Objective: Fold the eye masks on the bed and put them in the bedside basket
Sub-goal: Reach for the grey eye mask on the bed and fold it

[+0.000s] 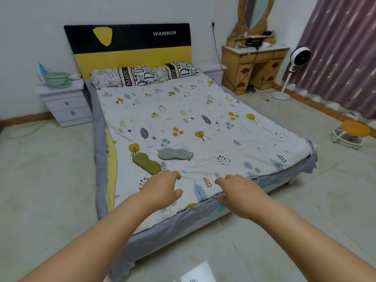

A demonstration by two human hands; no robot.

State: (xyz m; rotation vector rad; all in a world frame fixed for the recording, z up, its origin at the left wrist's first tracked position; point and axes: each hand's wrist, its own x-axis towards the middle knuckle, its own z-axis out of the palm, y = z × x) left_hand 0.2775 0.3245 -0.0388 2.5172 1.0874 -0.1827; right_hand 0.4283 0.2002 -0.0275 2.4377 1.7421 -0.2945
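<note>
Two eye masks lie flat and unfolded near the foot of the bed. The green eye mask is on the left, the grey eye mask just right of it with its strap trailing to the right. My left hand hovers above the quilt just below the green mask, fingers spread and empty. My right hand reaches over the bed's foot edge, fingers apart, holding nothing. A pale green basket sits on the left bedside table beside the headboard.
Two pillows lie at the head of the bed. A wooden dressing table with a trailing cable, a white standing fan and an orange stool stand on the right. Tiled floor surrounds the low bed.
</note>
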